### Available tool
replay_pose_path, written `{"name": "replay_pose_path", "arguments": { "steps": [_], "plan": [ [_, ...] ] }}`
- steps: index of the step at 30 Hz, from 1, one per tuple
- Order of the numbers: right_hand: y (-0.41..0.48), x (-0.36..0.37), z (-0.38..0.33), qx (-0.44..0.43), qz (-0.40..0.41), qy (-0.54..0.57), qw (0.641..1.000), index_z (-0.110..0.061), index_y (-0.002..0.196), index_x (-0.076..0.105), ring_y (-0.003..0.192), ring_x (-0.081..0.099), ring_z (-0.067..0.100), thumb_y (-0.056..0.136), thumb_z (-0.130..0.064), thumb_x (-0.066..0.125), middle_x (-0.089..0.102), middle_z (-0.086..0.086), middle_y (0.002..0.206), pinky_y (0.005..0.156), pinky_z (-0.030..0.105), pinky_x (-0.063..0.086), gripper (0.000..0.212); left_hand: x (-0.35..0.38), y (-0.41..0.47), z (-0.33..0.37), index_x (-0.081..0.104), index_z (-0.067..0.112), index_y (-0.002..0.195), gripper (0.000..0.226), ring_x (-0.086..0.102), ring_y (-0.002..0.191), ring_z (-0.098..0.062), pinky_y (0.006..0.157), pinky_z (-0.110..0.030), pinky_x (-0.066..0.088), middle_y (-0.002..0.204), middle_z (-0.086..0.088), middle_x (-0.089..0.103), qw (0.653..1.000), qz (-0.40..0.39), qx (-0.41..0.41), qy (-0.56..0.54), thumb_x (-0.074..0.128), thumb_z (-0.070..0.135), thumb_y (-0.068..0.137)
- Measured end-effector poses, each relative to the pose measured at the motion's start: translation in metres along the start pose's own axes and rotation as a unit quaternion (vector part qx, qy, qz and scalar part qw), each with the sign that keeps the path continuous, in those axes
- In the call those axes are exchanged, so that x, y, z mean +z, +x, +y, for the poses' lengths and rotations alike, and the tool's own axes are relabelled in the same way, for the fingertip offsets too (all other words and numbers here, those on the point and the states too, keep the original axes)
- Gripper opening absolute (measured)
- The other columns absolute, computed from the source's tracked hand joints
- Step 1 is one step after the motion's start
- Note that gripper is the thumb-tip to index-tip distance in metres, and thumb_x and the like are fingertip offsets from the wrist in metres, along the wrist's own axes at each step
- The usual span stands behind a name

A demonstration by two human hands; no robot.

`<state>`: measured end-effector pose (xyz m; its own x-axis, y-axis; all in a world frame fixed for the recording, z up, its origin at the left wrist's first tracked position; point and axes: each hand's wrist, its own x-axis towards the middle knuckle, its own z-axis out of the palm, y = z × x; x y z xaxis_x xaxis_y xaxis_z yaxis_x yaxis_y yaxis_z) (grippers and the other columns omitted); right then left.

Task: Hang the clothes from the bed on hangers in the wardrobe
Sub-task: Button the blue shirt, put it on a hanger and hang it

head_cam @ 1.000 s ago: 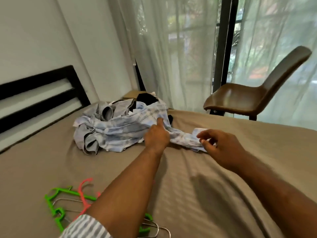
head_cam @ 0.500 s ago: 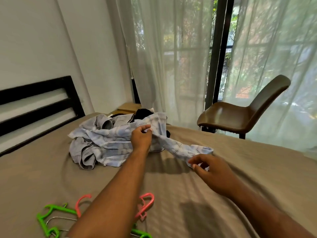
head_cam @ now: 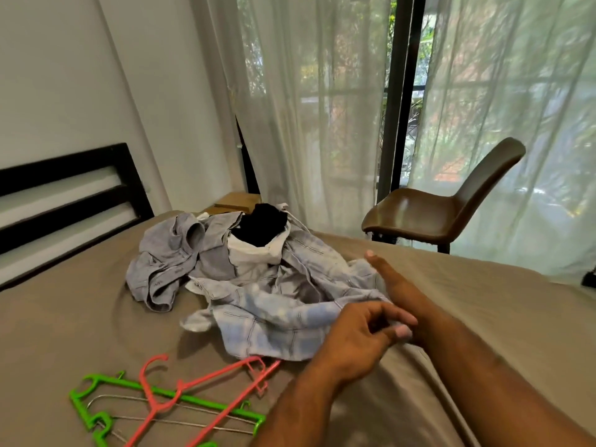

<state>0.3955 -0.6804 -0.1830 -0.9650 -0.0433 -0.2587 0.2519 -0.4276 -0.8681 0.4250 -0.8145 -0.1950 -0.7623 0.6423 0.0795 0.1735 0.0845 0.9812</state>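
Observation:
A light blue checked shirt [head_cam: 274,317] lies spread on the bed [head_cam: 64,324], in front of a heap with a grey garment [head_cam: 167,262], a white one [head_cam: 254,256] and a black one [head_cam: 261,224]. My left hand [head_cam: 358,337] grips the shirt's near right edge with curled fingers. My right hand [head_cam: 396,291] sits just behind it against the same edge, one digit sticking straight up and the others hidden by the cloth. A pink hanger [head_cam: 200,382], a green hanger [head_cam: 96,401] and a wire hanger [head_cam: 167,421] lie at the front left. No wardrobe is in view.
A brown chair [head_cam: 435,214] stands beyond the bed's far side, before sheer curtains [head_cam: 306,108] and a dark window frame [head_cam: 396,91]. The black headboard [head_cam: 64,195] runs along the left wall. A wooden bedside top [head_cam: 238,201] shows behind the heap.
Both hands have drawn the blue shirt off the heap toward me and come close together. The black and white garments beneath are now uncovered.

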Motion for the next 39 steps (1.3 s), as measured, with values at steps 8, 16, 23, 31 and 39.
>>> {"name": "replay_pose_path", "arguments": {
  "steps": [8, 16, 23, 31, 39],
  "plan": [
    [-0.015, -0.047, -0.010, -0.134, 0.242, -0.221, 0.935, -0.015, 0.109, 0.073, 0.081, 0.076, 0.022, 0.100, -0.018, 0.061, 0.079, 0.004, 0.089, 0.071, 0.033, 0.059, 0.015, -0.016, 0.004, -0.014, 0.064, 0.019, 0.116, 0.019, 0.074, 0.075, -0.017, 0.065, -0.026, 0.059, 0.092, -0.007, 0.076, 0.999, 0.038, -0.033, -0.017, 0.063, 0.027, 0.099],
    [-0.083, -0.100, -0.042, -0.399, 0.350, -0.162, 0.832, -0.021, 0.102, 0.078, 0.101, 0.070, 0.010, 0.094, -0.003, 0.057, 0.076, -0.006, 0.102, 0.090, 0.024, 0.054, 0.029, -0.044, 0.028, -0.099, 0.040, 0.033, 0.143, 0.072, 0.037, 0.136, -0.025, 0.106, -0.042, 0.040, 0.149, -0.002, 0.035, 0.904, 0.162, -0.075, 0.388, 0.073, 0.052, 0.083],
    [-0.112, -0.134, -0.003, -0.429, 0.305, -0.311, 0.791, -0.024, 0.103, 0.075, 0.102, 0.069, 0.007, 0.095, 0.006, 0.059, 0.076, -0.014, 0.102, 0.092, 0.018, 0.051, 0.035, 0.009, 0.042, -0.119, 0.055, 0.026, 0.129, 0.036, 0.061, 0.115, -0.031, 0.093, -0.041, 0.049, 0.119, -0.006, 0.069, 0.861, -0.053, -0.069, 0.501, 0.057, 0.035, 0.094],
    [-0.107, -0.132, 0.034, -0.132, 0.113, -0.610, 0.773, -0.049, 0.104, 0.075, 0.066, 0.063, 0.001, 0.077, -0.075, 0.062, 0.068, -0.022, 0.068, 0.064, 0.019, 0.048, 0.040, 0.113, 0.008, -0.080, 0.063, 0.001, 0.121, 0.038, 0.061, 0.113, -0.032, 0.090, -0.026, 0.045, 0.123, -0.020, 0.066, 0.928, -0.231, -0.019, 0.292, 0.052, 0.014, 0.087],
    [-0.042, -0.143, 0.055, -0.049, 0.313, -0.663, 0.679, -0.034, 0.150, 0.042, 0.144, 0.028, 0.030, 0.082, -0.067, 0.067, 0.032, 0.004, 0.157, 0.111, 0.045, 0.033, 0.080, 0.108, 0.005, -0.071, 0.060, 0.007, 0.135, 0.043, 0.049, 0.110, 0.008, 0.091, 0.003, 0.033, 0.136, -0.007, 0.062, 0.925, -0.282, 0.019, 0.252, 0.066, 0.005, 0.092]
  ]
}}
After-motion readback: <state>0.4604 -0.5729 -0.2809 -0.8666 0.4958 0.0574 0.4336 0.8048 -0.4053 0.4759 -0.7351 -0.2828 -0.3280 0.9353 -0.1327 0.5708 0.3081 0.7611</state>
